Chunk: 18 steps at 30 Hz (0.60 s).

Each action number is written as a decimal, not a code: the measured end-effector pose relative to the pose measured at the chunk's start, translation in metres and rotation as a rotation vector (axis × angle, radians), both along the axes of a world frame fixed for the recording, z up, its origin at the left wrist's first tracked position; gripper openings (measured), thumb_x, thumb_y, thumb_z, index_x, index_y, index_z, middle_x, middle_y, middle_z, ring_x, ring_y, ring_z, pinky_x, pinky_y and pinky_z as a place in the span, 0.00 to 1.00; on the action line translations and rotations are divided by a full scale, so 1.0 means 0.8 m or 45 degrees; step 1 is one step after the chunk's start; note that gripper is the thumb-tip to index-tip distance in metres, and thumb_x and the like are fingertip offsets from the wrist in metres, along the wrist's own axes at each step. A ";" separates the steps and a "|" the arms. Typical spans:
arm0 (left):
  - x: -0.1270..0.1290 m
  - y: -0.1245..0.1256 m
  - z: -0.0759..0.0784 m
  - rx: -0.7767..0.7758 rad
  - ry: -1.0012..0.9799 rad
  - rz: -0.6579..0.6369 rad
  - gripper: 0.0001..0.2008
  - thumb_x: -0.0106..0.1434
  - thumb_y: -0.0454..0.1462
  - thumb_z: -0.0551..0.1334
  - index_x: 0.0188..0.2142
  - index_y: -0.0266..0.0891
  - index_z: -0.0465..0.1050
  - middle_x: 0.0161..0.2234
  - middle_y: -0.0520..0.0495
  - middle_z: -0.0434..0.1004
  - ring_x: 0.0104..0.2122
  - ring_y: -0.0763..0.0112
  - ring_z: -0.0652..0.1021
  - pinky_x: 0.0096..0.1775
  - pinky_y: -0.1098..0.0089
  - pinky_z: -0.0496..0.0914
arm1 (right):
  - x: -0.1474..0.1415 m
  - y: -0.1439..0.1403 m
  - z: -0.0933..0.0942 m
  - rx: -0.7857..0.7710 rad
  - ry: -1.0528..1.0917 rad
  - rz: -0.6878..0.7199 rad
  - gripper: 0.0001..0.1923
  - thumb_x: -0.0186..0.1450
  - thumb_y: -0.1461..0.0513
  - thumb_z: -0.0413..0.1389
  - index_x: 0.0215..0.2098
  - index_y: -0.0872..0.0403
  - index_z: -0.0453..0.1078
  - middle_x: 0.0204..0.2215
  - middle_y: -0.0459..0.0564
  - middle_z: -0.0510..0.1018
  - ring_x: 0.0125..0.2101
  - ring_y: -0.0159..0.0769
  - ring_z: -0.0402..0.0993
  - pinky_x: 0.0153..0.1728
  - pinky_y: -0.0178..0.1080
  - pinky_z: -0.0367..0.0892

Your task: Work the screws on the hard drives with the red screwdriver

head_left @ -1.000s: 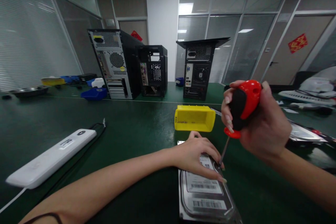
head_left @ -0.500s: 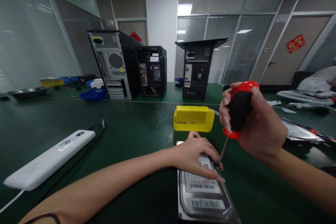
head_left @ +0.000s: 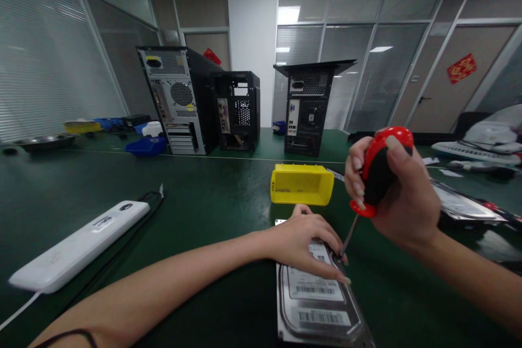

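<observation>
Works at a dark green tabletop (head_left: 220, 190), smooth and faintly glossy, with a fine pale line across its far part. Faces a room of panelled ceiling, glass partitions (head_left: 354, 2) with slatted blinds, a plain white pillar (head_left: 250, 54) and, between 1 and 2 o'clock, a door (head_left: 477, 98) with a red paper decoration (head_left: 461, 68).

With the clock centred on the hard disk drive (head_left: 316, 304), flat on the tabletop at the near edge of view, has a yellow plastic bin (head_left: 302, 186) at 12, mouth toward the viewer; beyond it, a boxy black computer tower (head_left: 308, 114) under a wide, flat dark panel (head_left: 316, 67). At 11, shows two more upright towers, one with a perforated silvery metal rear (head_left: 181, 95), one black and open-framed (head_left: 253, 114). At 10, has a shallow blue plastic bin (head_left: 145, 145); between 9 and 10, a long white plastic bar (head_left: 81, 247) with rounded edges.

Lays the left hand (head_left: 312, 236) half-open over the silvery metal and printed labels, with fingertips at the right edge. Wraps the right hand (head_left: 408, 196) tightly around the bulbous red-and-black handle of a screwdriver (head_left: 376, 176), slanting its slim metal shaft to the drive's 1 o'clock edge, beside the left fingertips. Cannot tell whether the tip sits in a screw.
</observation>
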<state>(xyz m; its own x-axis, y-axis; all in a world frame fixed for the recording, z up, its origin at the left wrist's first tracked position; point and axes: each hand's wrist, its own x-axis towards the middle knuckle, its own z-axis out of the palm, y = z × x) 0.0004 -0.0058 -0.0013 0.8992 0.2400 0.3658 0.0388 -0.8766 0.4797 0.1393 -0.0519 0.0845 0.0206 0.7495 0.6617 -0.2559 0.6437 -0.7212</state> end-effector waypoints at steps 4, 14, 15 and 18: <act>0.001 0.000 0.000 -0.002 0.017 0.014 0.11 0.56 0.44 0.66 0.37 0.43 0.75 0.41 0.53 0.77 0.44 0.69 0.73 0.47 0.66 0.52 | 0.002 -0.002 -0.002 0.019 0.065 0.028 0.06 0.62 0.57 0.51 0.35 0.50 0.62 0.27 0.45 0.66 0.17 0.30 0.63 0.11 0.32 0.57; 0.000 0.000 0.002 -0.041 0.038 0.017 0.13 0.56 0.47 0.65 0.37 0.44 0.75 0.41 0.52 0.77 0.45 0.68 0.73 0.47 0.65 0.52 | 0.002 0.000 -0.004 0.040 0.035 0.093 0.16 0.64 0.49 0.45 0.39 0.51 0.65 0.23 0.45 0.66 0.15 0.30 0.60 0.11 0.34 0.56; 0.000 0.000 0.003 -0.050 0.043 0.017 0.13 0.56 0.48 0.65 0.37 0.44 0.75 0.41 0.53 0.77 0.45 0.67 0.73 0.47 0.65 0.52 | 0.001 0.000 -0.003 0.042 0.035 0.083 0.15 0.63 0.49 0.48 0.38 0.50 0.64 0.22 0.44 0.66 0.14 0.29 0.59 0.11 0.33 0.55; 0.000 -0.001 0.004 -0.077 0.069 0.029 0.14 0.55 0.49 0.65 0.37 0.46 0.75 0.42 0.53 0.77 0.46 0.67 0.73 0.48 0.65 0.52 | -0.001 0.000 -0.001 0.029 -0.009 0.056 0.11 0.61 0.52 0.54 0.33 0.49 0.59 0.20 0.41 0.64 0.12 0.27 0.57 0.10 0.31 0.52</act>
<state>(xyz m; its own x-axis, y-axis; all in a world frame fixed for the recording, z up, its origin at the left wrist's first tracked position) 0.0005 -0.0064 0.0016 0.9113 0.2809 0.3010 0.0858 -0.8447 0.5284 0.1383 -0.0519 0.0833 -0.0170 0.7342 0.6787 -0.2794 0.6482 -0.7083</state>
